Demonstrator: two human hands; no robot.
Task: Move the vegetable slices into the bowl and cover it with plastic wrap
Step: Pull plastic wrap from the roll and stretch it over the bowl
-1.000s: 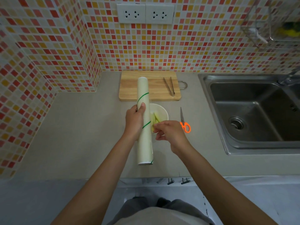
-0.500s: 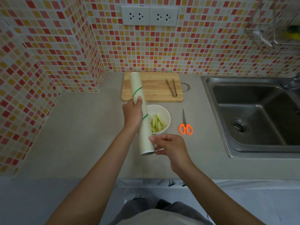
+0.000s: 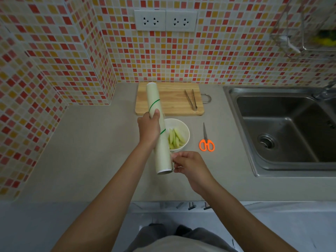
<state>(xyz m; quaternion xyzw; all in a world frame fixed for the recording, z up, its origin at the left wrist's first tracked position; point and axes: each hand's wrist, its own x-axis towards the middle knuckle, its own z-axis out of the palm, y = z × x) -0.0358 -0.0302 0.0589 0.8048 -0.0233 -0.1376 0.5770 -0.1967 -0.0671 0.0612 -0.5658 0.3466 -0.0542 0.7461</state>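
A white bowl (image 3: 183,127) holding pale green vegetable slices (image 3: 175,138) stands on the counter in front of the wooden cutting board (image 3: 172,99). My left hand (image 3: 148,128) grips the middle of a long roll of plastic wrap (image 3: 160,142), held lengthwise above the bowl's left side and hiding part of its rim. My right hand (image 3: 189,164) pinches at the roll's near end, fingers closed on the edge of the film; the film itself is too clear to make out.
Metal tongs (image 3: 190,99) lie on the cutting board. Orange-handled scissors (image 3: 206,141) rest on the counter right of the bowl. A steel sink (image 3: 283,131) fills the right side. Tiled walls close the back and left.
My right hand has moved from over the bowl down to the roll's near end. The roll has shifted a little away from me, uncovering the slices.
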